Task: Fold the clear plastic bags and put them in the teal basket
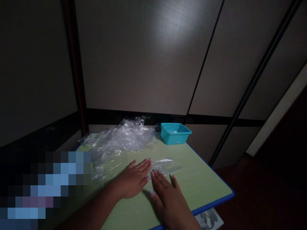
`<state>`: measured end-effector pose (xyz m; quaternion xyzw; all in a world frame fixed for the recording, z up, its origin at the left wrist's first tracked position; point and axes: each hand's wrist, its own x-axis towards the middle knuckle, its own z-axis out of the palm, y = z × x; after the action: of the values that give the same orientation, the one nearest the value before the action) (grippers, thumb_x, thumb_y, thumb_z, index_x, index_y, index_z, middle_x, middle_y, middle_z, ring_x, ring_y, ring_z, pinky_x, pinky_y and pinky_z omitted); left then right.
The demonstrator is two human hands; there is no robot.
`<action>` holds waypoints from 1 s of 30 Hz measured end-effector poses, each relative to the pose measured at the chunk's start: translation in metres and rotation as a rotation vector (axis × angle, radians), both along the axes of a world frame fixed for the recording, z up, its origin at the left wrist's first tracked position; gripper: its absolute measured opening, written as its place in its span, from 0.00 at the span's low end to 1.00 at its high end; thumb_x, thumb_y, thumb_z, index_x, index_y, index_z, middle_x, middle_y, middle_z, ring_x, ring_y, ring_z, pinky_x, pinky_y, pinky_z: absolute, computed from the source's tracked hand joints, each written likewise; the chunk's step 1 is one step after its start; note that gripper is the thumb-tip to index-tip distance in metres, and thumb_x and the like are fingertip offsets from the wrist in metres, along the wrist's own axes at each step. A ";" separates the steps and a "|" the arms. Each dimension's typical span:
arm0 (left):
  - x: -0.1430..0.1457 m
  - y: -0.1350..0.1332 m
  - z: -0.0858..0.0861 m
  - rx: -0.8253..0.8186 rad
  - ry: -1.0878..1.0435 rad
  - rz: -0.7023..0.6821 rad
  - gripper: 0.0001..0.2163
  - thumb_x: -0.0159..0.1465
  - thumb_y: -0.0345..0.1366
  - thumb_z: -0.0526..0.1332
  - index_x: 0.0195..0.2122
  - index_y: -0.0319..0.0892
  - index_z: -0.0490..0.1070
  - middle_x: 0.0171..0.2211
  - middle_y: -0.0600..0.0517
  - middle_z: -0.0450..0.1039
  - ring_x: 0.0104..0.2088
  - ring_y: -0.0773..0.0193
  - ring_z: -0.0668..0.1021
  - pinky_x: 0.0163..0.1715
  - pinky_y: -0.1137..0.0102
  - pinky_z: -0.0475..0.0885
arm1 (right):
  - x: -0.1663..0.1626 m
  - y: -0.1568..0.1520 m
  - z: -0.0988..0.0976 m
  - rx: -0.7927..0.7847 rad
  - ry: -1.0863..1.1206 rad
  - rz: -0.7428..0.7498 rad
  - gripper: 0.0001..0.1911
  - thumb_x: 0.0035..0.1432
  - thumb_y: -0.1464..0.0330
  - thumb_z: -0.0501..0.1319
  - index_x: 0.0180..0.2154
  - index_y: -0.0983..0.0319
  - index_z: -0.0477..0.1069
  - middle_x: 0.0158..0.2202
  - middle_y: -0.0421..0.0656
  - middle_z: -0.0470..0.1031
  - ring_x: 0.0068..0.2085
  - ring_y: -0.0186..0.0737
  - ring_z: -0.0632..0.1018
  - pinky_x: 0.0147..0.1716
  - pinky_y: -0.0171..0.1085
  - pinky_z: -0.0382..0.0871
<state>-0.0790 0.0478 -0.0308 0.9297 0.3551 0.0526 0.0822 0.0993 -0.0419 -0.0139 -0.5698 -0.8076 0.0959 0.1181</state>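
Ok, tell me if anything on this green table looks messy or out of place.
Only the crumpled clear plastic sheeting, heaped untidily over the far left part. The teal plastic tub sits upright.

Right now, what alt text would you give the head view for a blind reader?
Two bare hands, the left hand and the right hand, lie flat and open on a pale green table, fingertips at a small clear plastic sheet. Behind it sit a crumpled pile of clear plastic and a teal tub.
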 end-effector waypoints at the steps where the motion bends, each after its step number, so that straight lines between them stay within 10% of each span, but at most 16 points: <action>1: 0.000 0.000 0.000 -0.006 -0.002 0.002 0.24 0.68 0.45 0.36 0.64 0.47 0.38 0.64 0.54 0.34 0.63 0.63 0.44 0.60 0.54 0.42 | 0.003 0.000 0.000 0.002 -0.014 -0.023 0.27 0.63 0.58 0.44 0.62 0.58 0.47 0.63 0.40 0.48 0.62 0.43 0.51 0.59 0.57 0.38; 15: -0.001 0.000 0.001 -0.025 -0.055 -0.012 0.28 0.65 0.54 0.37 0.64 0.47 0.38 0.64 0.51 0.35 0.63 0.59 0.45 0.59 0.52 0.42 | 0.069 0.005 -0.011 0.037 -0.113 -0.348 0.28 0.62 0.53 0.39 0.61 0.52 0.47 0.63 0.38 0.46 0.63 0.49 0.47 0.55 0.64 0.41; 25: -0.003 -0.002 0.001 -0.013 -0.062 -0.013 0.29 0.65 0.55 0.37 0.64 0.48 0.37 0.64 0.51 0.35 0.63 0.57 0.46 0.59 0.51 0.42 | 0.088 0.014 -0.019 0.082 -0.211 -0.539 0.34 0.61 0.52 0.38 0.62 0.66 0.47 0.64 0.47 0.42 0.63 0.50 0.43 0.55 0.65 0.38; 30: -0.002 -0.002 0.001 -0.015 -0.066 -0.005 0.28 0.65 0.55 0.37 0.64 0.48 0.37 0.64 0.51 0.36 0.63 0.57 0.46 0.59 0.52 0.42 | 0.055 0.011 0.001 0.058 -0.151 -0.271 0.31 0.63 0.53 0.38 0.63 0.61 0.42 0.64 0.45 0.41 0.63 0.47 0.45 0.57 0.62 0.32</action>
<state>-0.0806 0.0461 -0.0302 0.9276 0.3505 0.0802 0.1010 0.1546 -0.0305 -0.0128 -0.6756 -0.7322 0.0126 0.0853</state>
